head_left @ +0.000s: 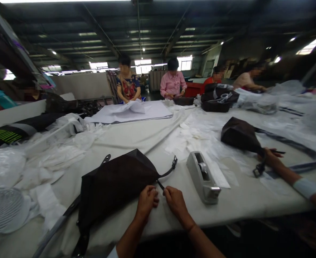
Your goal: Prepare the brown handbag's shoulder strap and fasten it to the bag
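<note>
So the dark brown bag (115, 182) is lying flat on the table right in front of the person, just past their hands and a bit to the left. A thin black strap (168, 169) comes off its corner and curves up to a small buckle (174, 163), and a narrow strap end (160, 185) pokes down toward the gap between the hands.

The left hand (147, 202) and right hand (176, 202) are close together, with the fingers (154, 193) curled in toward that strap end. It might be pinched, but the hands block the view, so I can't tell if they've really got hold of it.

Just right of the hands sits a silver tape dispenser (203, 177). Further right, a co-worker's hand (272, 159) holds a small dark tool (278, 152) beside a second bag (239, 135) with its strap and buckle (259, 169).

On the left there's a heap of white plastic wrap (58, 150) and a round mesh thing (4, 211). Across the table are a stack of white paper (131, 113) and more dark bags (219, 98), with a co-worker in a pink shirt (172, 84) standing behind them.
</note>
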The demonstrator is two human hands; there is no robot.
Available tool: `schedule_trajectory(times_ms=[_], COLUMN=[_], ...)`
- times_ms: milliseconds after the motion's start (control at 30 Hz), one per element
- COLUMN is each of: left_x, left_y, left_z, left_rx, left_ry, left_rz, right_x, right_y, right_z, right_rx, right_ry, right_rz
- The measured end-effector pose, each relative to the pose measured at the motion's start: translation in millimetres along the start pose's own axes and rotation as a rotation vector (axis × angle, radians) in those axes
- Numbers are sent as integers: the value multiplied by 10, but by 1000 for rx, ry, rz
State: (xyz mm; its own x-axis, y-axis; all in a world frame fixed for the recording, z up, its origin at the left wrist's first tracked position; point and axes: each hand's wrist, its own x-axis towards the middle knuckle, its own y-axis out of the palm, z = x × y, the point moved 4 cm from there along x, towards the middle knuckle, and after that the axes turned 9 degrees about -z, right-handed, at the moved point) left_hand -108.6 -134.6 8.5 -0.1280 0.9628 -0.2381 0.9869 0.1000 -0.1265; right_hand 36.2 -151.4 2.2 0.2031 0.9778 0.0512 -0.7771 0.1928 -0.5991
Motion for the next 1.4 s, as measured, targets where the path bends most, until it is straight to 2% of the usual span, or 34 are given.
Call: schedule_trajectory(times_ms=[33, 100, 167, 233, 333, 367, 433, 467, 500, 567, 633, 700, 800, 867, 1067, 1200, 1333, 1400], left_x=[-28, -28, 16, 72, 146, 157, 160, 156, 152, 150, 155, 164, 173, 176, 173, 165, 97, 7], left_y=[55, 176, 263, 255, 26, -74, -247, -308, -350, -390, -380, -359, -346, -348, -339, -339, -336, -335], left_z=[64, 82, 34, 10, 100, 148, 240, 279, 310, 324, 280, 232, 220, 232, 216, 198, 241, 189], left_rx=[-128, -344, -490, -559, -424, -304, -50, 45, 107, 165, 195, 208, 206, 214, 194, 199, 214, 277], left_ry=[-134, -312, -419, -437, -256, -166, -10, 30, 44, 53, 98, 144, 145, 136, 124, 137, 166, 290], left_rz=[40, 118, 171, 156, 17, -15, -44, -47, -44, -59, -68, -72, -62, -52, -14, -27, 4, 32], right_x=[-65, -203, -318, -382, -263, -131, 268, 509, 756, 1212, 1546, 1743, 1856, 1865, 1818, 1918, 2066, 1994], right_y=[11, 46, 40, -28, -323, -482, -835, -982, -1072, -1096, -960, -736, -449, -356, -333, -486, -876, -1109], right_z=[13, 42, 95, 202, 397, 442, 469, 447, 408, 284, 185, 115, 11, -72, -215, -58, 274, 460], right_rx=[-85, -194, -233, -206, -125, -126, -230, -342, -497, -832, -955, -970, -974, -962, -871, -751, -534, -366], right_ry=[-99, -239, -319, -407, -492, -475, -380, -309, -246, -130, -99, -104, -61, -11, 30, 39, 18, -7], right_rz=[-2, 2, -6, 36, 113, 79, -85, -155, -162, -69, -1, 35, 66, 70, 44, -35, -100, -79])
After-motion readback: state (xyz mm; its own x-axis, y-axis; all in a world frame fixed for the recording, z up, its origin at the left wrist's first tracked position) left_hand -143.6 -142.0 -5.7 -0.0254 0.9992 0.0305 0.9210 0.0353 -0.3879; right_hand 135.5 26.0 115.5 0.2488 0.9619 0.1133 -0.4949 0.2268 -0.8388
